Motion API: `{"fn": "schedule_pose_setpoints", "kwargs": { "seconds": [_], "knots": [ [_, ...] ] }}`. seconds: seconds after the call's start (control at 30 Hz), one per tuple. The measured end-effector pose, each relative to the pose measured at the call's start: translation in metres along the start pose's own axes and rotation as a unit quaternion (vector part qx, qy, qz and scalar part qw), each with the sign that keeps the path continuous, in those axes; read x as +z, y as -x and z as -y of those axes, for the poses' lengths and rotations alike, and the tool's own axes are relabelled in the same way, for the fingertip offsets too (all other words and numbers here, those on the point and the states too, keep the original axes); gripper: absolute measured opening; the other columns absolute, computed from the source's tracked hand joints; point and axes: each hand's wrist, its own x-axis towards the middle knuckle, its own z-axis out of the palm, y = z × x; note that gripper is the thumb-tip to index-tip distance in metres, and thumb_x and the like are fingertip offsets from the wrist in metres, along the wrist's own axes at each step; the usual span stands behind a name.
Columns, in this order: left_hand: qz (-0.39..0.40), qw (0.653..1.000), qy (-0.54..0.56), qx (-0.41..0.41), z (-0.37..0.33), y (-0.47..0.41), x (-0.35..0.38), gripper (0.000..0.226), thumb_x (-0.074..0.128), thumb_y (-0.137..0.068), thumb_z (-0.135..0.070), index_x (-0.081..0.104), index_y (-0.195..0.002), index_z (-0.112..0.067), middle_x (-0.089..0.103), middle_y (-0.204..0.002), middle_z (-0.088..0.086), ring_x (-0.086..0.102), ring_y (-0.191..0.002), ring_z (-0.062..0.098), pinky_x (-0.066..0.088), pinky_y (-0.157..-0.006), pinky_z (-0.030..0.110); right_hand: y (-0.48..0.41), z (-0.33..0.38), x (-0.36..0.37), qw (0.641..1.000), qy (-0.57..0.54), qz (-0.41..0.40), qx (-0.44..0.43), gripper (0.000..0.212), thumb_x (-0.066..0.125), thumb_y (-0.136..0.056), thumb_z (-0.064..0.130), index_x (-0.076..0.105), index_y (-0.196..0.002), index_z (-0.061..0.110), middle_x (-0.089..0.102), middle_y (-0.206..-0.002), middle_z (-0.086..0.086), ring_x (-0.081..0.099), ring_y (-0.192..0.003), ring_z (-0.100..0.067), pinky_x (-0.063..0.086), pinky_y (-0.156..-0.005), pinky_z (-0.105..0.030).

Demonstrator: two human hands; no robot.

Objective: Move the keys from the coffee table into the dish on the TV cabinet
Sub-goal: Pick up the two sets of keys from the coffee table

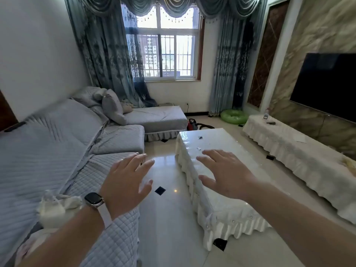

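Observation:
A small bunch of keys lies on the far part of the white coffee table; a second small glinting item lies nearer, just beyond my right hand. My right hand hovers over the table's near half, fingers spread, holding nothing. My left hand, with a watch on the wrist, is stretched out over the floor between sofa and table, also open. The TV cabinet with its white cloth runs along the right wall. What may be a dish shows at its near end, partly cut off.
A grey L-shaped sofa fills the left side. A bottle and a dark remote sit on the cabinet's far end, a paper sheet in its middle. A red vacuum and a green swim ring lie on the floor beyond the table.

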Motion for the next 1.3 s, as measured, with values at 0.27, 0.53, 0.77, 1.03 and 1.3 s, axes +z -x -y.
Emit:
{"fn": "schedule_pose_setpoints", "kwargs": {
  "seconds": [0.27, 0.53, 0.77, 1.03, 1.3],
  "knots": [
    [0.002, 1.0, 0.019, -0.024, 0.14, -0.072, 0.046, 0.051, 0.051, -0.08, -0.043, 0.057, -0.124, -0.019, 0.06, -0.128, 0.007, 0.052, -0.121, 0.028, 0.04, -0.097, 0.047, -0.141, 0.018, 0.03, 1.0, 0.016, 0.006, -0.004, 0.06, 0.044, -0.091, 0.053, 0.038, -0.143, 0.024, 0.039, -0.15, -0.005, 0.032, -0.138, -0.025, 0.024, -0.109, -0.039],
    [-0.001, 0.999, 0.008, 0.046, 0.199, -0.135, 0.087, 0.05, 0.06, -0.078, -0.04, 0.055, -0.125, -0.023, 0.06, -0.128, 0.005, 0.051, -0.122, 0.029, 0.04, -0.1, 0.048, -0.23, 0.006, 0.048, 1.0, 0.023, -0.004, 0.007, 0.058, 0.047, -0.092, 0.052, 0.041, -0.141, 0.022, 0.042, -0.15, -0.006, 0.036, -0.137, -0.025, 0.027, -0.108, -0.04],
    [0.03, 0.999, 0.012, 0.031, 0.24, -0.186, 0.138, 0.051, 0.065, -0.076, -0.039, 0.056, -0.123, -0.023, 0.062, -0.126, 0.006, 0.053, -0.121, 0.029, 0.041, -0.098, 0.048, -0.299, -0.027, 0.098, 1.0, -0.011, 0.0, 0.014, 0.057, 0.052, -0.09, 0.049, 0.046, -0.139, 0.02, 0.049, -0.142, -0.005, 0.042, -0.132, -0.027, 0.031, -0.104, -0.041],
    [0.052, 0.998, -0.002, 0.025, 0.283, -0.301, 0.203, 0.051, 0.063, -0.078, -0.039, 0.056, -0.125, -0.021, 0.061, -0.128, 0.006, 0.051, -0.123, 0.03, 0.04, -0.1, 0.048, -0.405, -0.103, 0.169, 0.999, -0.039, 0.012, 0.025, 0.057, 0.047, -0.091, 0.052, 0.042, -0.141, 0.024, 0.046, -0.144, -0.001, 0.038, -0.133, -0.023, 0.026, -0.105, -0.036],
    [0.025, 0.999, 0.011, 0.02, 0.323, -0.43, 0.258, 0.051, 0.053, -0.08, -0.043, 0.053, -0.126, -0.022, 0.058, -0.131, 0.003, 0.048, -0.126, 0.027, 0.036, -0.102, 0.044, -0.524, -0.192, 0.189, 0.999, -0.033, -0.015, 0.022, 0.054, 0.05, -0.091, 0.05, 0.048, -0.136, 0.02, 0.048, -0.142, -0.004, 0.042, -0.13, -0.026, 0.032, -0.102, -0.041]
  ]
}}
